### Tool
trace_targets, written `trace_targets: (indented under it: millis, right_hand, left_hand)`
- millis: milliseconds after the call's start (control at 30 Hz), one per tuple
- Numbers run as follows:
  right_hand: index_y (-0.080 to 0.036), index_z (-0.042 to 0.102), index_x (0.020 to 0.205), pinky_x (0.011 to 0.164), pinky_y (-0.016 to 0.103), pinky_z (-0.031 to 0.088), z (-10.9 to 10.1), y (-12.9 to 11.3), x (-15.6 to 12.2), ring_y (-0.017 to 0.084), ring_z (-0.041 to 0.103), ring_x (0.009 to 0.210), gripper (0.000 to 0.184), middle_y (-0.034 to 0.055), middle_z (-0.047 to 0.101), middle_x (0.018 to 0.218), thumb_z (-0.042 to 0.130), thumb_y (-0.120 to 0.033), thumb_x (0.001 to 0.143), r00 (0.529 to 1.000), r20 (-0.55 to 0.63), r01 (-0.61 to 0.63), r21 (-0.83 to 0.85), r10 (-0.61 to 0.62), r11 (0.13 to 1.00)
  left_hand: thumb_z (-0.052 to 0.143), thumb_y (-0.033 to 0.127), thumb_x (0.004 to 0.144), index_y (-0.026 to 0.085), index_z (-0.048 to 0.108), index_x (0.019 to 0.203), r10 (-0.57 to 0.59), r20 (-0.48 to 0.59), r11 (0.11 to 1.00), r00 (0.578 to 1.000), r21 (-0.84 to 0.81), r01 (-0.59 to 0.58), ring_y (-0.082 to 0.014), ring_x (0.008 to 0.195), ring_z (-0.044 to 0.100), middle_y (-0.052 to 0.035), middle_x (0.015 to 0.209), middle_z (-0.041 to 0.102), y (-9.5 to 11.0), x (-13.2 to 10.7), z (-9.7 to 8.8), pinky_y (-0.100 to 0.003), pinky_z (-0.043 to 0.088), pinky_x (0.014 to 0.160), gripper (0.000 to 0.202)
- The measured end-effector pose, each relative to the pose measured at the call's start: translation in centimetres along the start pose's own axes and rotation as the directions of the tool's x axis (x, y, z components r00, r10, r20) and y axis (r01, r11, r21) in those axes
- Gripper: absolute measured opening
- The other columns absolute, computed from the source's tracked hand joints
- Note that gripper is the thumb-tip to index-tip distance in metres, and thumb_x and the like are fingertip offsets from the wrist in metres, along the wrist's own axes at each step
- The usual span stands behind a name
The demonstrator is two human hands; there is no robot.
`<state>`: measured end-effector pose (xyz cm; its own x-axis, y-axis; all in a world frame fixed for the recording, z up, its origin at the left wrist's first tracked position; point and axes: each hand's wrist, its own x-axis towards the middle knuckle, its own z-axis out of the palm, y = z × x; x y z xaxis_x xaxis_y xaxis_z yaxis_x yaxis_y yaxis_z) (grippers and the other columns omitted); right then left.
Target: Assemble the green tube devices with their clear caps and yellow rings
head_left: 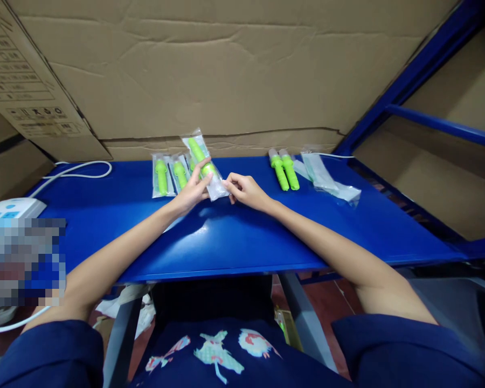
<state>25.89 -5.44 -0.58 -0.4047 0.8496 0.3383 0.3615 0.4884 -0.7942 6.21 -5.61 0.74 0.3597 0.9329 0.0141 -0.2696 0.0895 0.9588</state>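
Green piece [195, 149] in clear bag, two others bare

The person holds the green piece, inside its clear bag [217, 189], just above the blue tabletop [242, 245], near the middle. The fingers of the left hand [194, 189] are closed around the piece through the plastic; those of the right hand [247, 191] are drawn narrow and appear to pinch the lower end of the bag. Whether that end is sealed cannot be told.

Beside the left hand lie the finished-looking ones: a bagged piece [160, 178] and a second bagged piece [180, 175], with what may be a third partly hidden behind the fingers. Each of the two that show plainly sits within its own plastic, so that share seems done.

On the right, a pair of bare pieces [285, 171] with pale ends lies side by side, outside any wrapping. Next to them are flat bags [321, 172] with no green piece visible inside; their exact number is unclear. Judging by this layout, the one in hand is nearly complete and the bare pair remains.
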Motion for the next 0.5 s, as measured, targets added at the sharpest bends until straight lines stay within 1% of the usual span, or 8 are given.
trace_targets:
  millis: [67,133,200,267,300,367,433,500]
  right_hand:
    - [-0.024,0.048,0.076,0.052,0.027,0.04,-0.1,0.1,0.0,0.014,0.055,0.044,0.048,-0.0033,0.058,0.05,0.055,-0.068,0.094,1.0,0.0,-0.009,0.029,0.009,1.0]
    - [-0.023,0.049,0.077,0.049,0.026,0.04,-0.2,0.3,0.0,0.013,0.054,0.043,0.05,-0.0041,0.058,0.051,0.057,-0.07,0.092,1.0,-0.011,-0.016,0.07,0.017,0.997]
    - [-0.023,0.049,0.081,0.046,0.024,0.039,-0.3,0.6,0.2,0.011,0.054,0.042,0.051,-0.0058,0.057,0.055,0.065,-0.071,0.087,0.998,-0.053,-0.035,0.138,0.043,0.99]
    - [-0.023,0.047,0.085,0.043,0.023,0.039,-0.3,1.0,0.4,0.01,0.053,0.041,0.055,-0.0077,0.057,0.056,0.073,-0.072,0.08,0.992,-0.074,-0.083,0.215,0.101,0.973]
    - [-0.023,0.048,0.086,0.042,0.022,0.04,-0.4,1.2,0.5,0.01,0.052,0.04,0.057,-0.0075,0.058,0.056,0.073,-0.074,0.078,0.989,-0.046,-0.123,0.248,0.138,0.961]
    - [-0.02,0.051,0.083,0.042,0.022,0.041,-0.5,1.4,0.6,0.009,0.052,0.04,0.061,-0.004,0.061,0.057,0.066,-0.079,0.081,0.978,0.088,-0.208,0.286,0.19,0.935]
    - [-0.017,0.056,0.078,0.043,0.022,0.042,-0.4,1.5,0.6,0.008,0.052,0.041,0.067,-0.0002,0.063,0.057,0.058,-0.084,0.083,0.957,0.219,-0.253,0.317,0.189,0.914]
    - [-0.016,0.06,0.076,0.044,0.021,0.04,-0.3,1.4,0.6,0.008,0.053,0.043,0.069,0.0003,0.062,0.057,0.058,-0.085,0.082,0.953,0.254,-0.251,0.36,0.164,0.899]
  left_hand:
    - [0.078,0.034,0.088,0.034,0.044,0.152,0.026,0.031,0.999,0.999,0.035,-0.027,-0.0212,0.097,0.074,-0.004,0.101,0.071,-0.1,0.0,-0.1,-0.042,0.057,0.099,0.073]
    - [0.084,0.028,0.081,0.032,0.041,0.154,0.041,0.049,0.996,0.998,0.082,-0.045,-0.0203,0.093,0.074,-0.003,0.095,0.071,-0.2,0.0,-0.2,-0.041,0.057,0.101,0.084]
    - [0.088,0.021,0.076,0.031,0.039,0.156,0.03,0.05,0.995,0.998,0.095,-0.035,-0.0197,0.089,0.074,-0.0023,0.09,0.071,-0.2,0.0,-0.3,-0.039,0.057,0.1,0.095]
    - [0.089,0.017,0.073,0.03,0.037,0.158,0.006,0.041,0.998,0.999,0.065,-0.009,-0.0203,0.089,0.075,-0.0024,0.088,0.072,-0.2,0.0,-0.3,-0.037,0.056,0.1,0.101]
    - [0.089,0.016,0.072,0.031,0.035,0.159,-0.003,0.037,0.999,0.999,0.043,0.002,-0.0208,0.091,0.075,-0.0025,0.089,0.072,-0.2,0.0,-0.3,-0.036,0.056,0.101,0.103]
    - [0.089,0.011,0.07,0.031,0.031,0.161,-0.013,0.045,1.0,0.999,0.01,0.012,-0.0211,0.095,0.075,-0.0028,0.093,0.074,-0.2,0.0,-0.3,-0.037,0.055,0.103,0.11]
    - [0.088,0.008,0.07,0.031,0.024,0.163,-0.011,0.07,1.0,0.997,-0.003,0.011,-0.0211,0.096,0.076,-0.0039,0.097,0.076,-0.3,0.1,-0.4,-0.04,0.054,0.105,0.115]
    - [0.087,0.006,0.07,0.029,0.02,0.165,-0.017,0.087,1.0,0.996,-0.006,0.018,-0.022,0.097,0.076,-0.0063,0.1,0.077,-0.5,0.2,-0.4,-0.044,0.053,0.107,0.118]
